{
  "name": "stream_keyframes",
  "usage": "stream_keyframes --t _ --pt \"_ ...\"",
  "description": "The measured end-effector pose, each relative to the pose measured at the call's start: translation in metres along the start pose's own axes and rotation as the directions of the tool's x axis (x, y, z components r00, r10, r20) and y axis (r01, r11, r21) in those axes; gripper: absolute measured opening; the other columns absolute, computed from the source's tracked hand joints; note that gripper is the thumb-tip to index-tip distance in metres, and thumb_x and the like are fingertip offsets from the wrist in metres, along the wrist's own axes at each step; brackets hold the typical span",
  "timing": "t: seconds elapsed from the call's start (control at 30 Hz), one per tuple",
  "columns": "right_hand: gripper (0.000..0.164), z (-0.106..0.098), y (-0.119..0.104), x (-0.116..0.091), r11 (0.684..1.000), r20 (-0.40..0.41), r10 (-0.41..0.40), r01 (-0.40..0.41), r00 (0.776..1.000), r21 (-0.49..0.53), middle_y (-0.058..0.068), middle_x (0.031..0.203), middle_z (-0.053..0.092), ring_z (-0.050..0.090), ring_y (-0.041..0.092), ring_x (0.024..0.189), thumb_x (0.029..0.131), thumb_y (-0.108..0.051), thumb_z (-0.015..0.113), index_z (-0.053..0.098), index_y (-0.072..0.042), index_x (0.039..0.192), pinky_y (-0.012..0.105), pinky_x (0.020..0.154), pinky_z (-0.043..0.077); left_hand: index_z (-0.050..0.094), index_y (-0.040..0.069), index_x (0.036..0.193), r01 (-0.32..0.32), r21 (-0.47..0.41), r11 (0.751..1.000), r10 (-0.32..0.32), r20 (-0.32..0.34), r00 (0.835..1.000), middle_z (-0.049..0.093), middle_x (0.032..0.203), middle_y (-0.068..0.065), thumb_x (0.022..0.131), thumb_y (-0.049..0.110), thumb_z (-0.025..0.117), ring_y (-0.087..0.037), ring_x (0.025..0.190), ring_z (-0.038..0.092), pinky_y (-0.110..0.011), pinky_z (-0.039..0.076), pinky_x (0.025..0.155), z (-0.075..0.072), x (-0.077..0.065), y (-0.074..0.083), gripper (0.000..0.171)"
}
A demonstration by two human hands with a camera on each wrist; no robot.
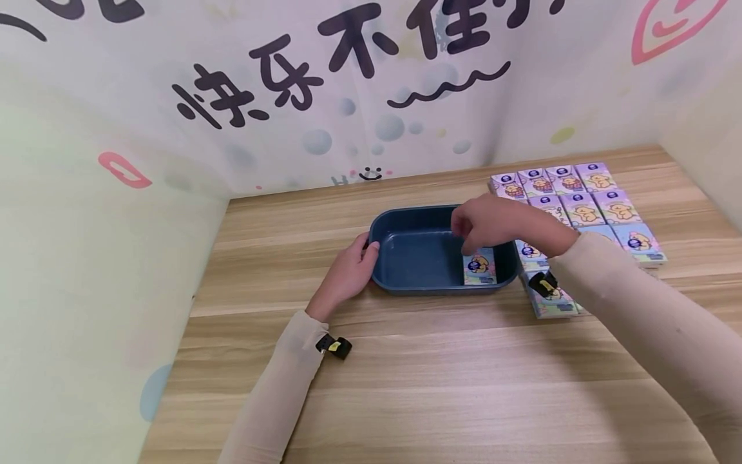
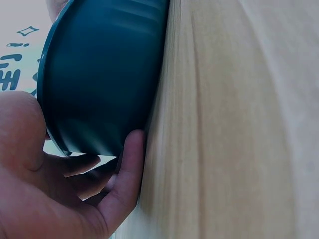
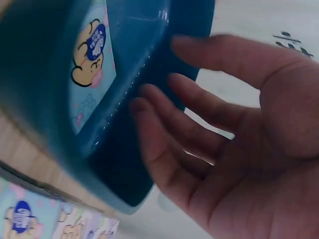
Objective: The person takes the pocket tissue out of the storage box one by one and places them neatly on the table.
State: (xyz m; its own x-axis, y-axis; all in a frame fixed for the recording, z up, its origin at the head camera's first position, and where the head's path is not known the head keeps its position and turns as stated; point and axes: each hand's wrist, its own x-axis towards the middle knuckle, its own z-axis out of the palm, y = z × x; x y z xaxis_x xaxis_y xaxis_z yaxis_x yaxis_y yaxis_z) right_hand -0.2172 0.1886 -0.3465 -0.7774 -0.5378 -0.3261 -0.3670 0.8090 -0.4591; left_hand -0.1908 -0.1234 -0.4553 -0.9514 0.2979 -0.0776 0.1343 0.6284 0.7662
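Note:
A dark blue rectangular plastic basin (image 1: 406, 258) stands on the table. My left hand (image 1: 350, 264) grips its left end, with the thumb at the rim and the other fingers against the outer wall (image 2: 99, 74). Inside the basin, at its right end, lies one small light-blue pack (image 1: 480, 269) with a cartoon puppy print, like a pocket tissue pack. Over that end hangs my right hand (image 1: 493, 220), its fingers loosely bent. In the right wrist view nothing sits between those fingers (image 3: 154, 134), and the pack (image 3: 92, 64) lies apart from them.
Rows of similar purple and blue packs (image 1: 582, 209) lie side by side right of the basin, partly under my right forearm. A wood-grain table (image 1: 440, 374) carries everything. Behind it hangs a white printed cloth (image 1: 371, 129); pale walls flank both sides.

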Motion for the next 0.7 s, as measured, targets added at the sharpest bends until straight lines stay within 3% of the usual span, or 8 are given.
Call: stream_keyframes --t 0.1,0.23,0.37,0.5,0.7 --pt "0.043 0.001 -0.007 0.006 0.997 0.100 0.039 -0.031 0.994 -0.075 0.015 0.118 0.073 0.068 0.030 0.101 0.088 -0.015 0.088 0.073 0.000 0.126 0.049 0.088 0.062 0.044 0.011 0.168 0.007 -0.007 1.000 -0.007 -0.003 1.000 0.058 0.161 -0.014 0.119 0.046 0.039 -0.029 0.141 0.060 -0.053 0.049 0.115 -0.002 -0.004 0.007 0.061" --pt "0.054 0.004 -0.015 0.011 0.978 0.178 0.101 -0.064 0.979 -0.201 0.015 0.119 0.073 0.066 0.031 0.102 0.082 -0.017 0.094 0.072 -0.002 0.129 0.049 0.090 0.061 0.045 0.009 0.168 0.018 -0.009 1.000 -0.018 -0.010 1.000 0.058 0.160 -0.016 0.119 0.040 0.041 -0.031 0.140 0.061 -0.054 0.049 0.115 -0.002 -0.007 0.016 0.057" --pt "0.060 0.007 -0.017 0.013 0.952 0.232 0.129 -0.055 0.964 -0.301 0.015 0.119 0.073 0.064 0.029 0.098 0.078 -0.015 0.097 0.070 -0.003 0.131 0.049 0.088 0.060 0.045 0.011 0.168 -0.001 0.006 1.000 0.001 -0.006 1.000 0.059 0.159 -0.016 0.119 0.046 0.039 -0.030 0.137 0.063 -0.053 0.052 0.112 0.000 0.000 0.003 0.061" --pt "0.061 0.013 -0.018 0.016 0.935 0.260 0.163 -0.066 0.952 -0.348 0.014 0.119 0.073 0.064 0.029 0.098 0.079 -0.012 0.096 0.069 -0.004 0.133 0.048 0.088 0.060 0.045 0.011 0.168 -0.010 -0.001 1.000 0.010 -0.001 1.000 0.059 0.159 -0.015 0.118 0.051 0.037 -0.028 0.136 0.064 -0.052 0.053 0.111 0.001 0.003 -0.004 0.064" --pt "0.067 0.018 -0.016 0.021 0.930 0.279 0.185 -0.077 0.942 -0.359 0.019 0.128 0.070 0.062 0.030 0.103 0.081 -0.011 0.094 0.065 0.003 0.140 0.048 0.092 0.059 0.043 0.008 0.169 -0.007 -0.024 1.000 0.007 0.006 1.000 0.057 0.161 -0.018 0.119 0.045 0.038 -0.031 0.140 0.062 -0.052 0.051 0.114 -0.003 -0.002 0.006 0.062"
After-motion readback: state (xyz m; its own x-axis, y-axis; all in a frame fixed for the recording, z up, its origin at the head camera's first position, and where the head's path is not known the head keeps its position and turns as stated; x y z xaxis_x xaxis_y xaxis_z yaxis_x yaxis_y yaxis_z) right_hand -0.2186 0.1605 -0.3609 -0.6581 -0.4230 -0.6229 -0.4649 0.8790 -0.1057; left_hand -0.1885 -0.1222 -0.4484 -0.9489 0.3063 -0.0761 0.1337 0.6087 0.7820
